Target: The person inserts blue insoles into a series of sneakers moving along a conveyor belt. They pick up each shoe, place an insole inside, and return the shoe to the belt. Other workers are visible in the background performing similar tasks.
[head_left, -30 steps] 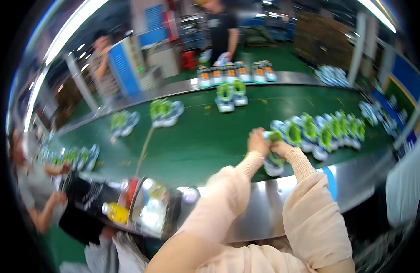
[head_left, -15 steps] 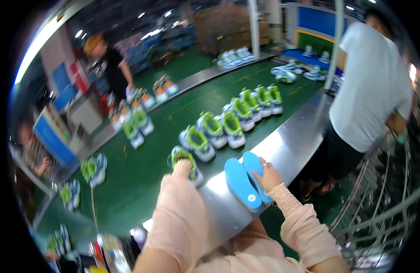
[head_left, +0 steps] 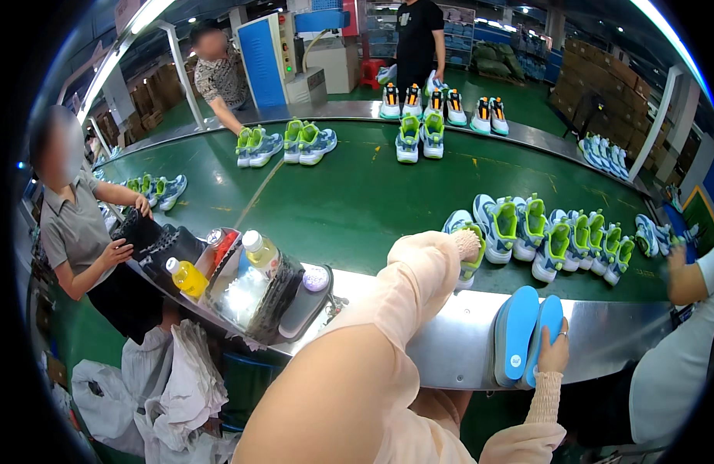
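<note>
From where I stand, obstacles flank both hands. On the right, a row of blue, white and lime shoes (head_left: 554,254) stands beside the left hand (head_left: 474,234). That hand is inside the opening of the nearest shoe (head_left: 474,268), at the near side of the belt; its fingers are hidden, so its grip cannot be told. The right hand (head_left: 555,349) touches the right side of two side-by-side blue insoles (head_left: 517,329); whether it is closed on them cannot be told. A co-worker's white sleeve (head_left: 709,272) projects from the right. On the left, a yellow bottle (head_left: 188,278) and a white-capped bottle (head_left: 260,251) stand among containers.

The metal ledge (head_left: 449,348) forms the near edge; the insoles lie on it, lower ends near its outer rim. A broad stretch of green belt (head_left: 341,213) separates the near row from the far pairs (head_left: 314,145).

Behind the far ledge are a blue cabinet (head_left: 262,66), a red stool (head_left: 371,73) and stacked cartons (head_left: 596,81).
</note>
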A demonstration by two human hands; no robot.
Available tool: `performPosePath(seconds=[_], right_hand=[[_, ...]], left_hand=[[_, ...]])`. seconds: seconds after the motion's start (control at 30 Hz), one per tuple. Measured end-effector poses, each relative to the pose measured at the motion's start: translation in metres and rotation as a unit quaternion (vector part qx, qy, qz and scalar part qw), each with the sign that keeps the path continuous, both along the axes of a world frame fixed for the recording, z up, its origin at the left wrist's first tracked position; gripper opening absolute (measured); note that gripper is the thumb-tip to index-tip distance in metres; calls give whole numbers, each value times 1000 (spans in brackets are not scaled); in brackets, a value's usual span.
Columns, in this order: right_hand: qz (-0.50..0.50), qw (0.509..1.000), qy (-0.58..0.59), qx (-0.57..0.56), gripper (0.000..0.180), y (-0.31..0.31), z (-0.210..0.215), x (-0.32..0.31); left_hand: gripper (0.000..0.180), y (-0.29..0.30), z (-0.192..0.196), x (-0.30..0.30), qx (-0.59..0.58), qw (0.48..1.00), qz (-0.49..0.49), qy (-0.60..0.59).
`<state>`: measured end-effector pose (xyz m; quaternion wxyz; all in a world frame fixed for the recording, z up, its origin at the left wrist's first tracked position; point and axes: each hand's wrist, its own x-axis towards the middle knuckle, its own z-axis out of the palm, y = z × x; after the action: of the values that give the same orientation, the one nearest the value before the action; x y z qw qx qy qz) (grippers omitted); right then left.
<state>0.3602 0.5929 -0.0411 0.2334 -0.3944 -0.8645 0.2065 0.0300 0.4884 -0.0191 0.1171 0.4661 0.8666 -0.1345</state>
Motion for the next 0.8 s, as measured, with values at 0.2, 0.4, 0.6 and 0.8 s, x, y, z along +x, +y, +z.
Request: performPosePath(seconds=[0.2, 0.4, 0.6, 0.8], right_hand=[[-11, 1000, -5, -23, 58, 1, 8, 2], [-27, 998, -52, 0, 63, 5, 2, 0], [-51, 976, -199, 76, 79, -9, 33, 3], [-21, 943, -331, 4, 86, -2, 65, 8]], left_hand=[[43, 5, 43, 6, -56, 995, -80, 1], [54, 15, -32, -36, 528, 658, 362, -395], [44, -3, 14, -44, 550, 588, 436, -402], [29, -8, -5, -35, 577, 676, 377, -259]])
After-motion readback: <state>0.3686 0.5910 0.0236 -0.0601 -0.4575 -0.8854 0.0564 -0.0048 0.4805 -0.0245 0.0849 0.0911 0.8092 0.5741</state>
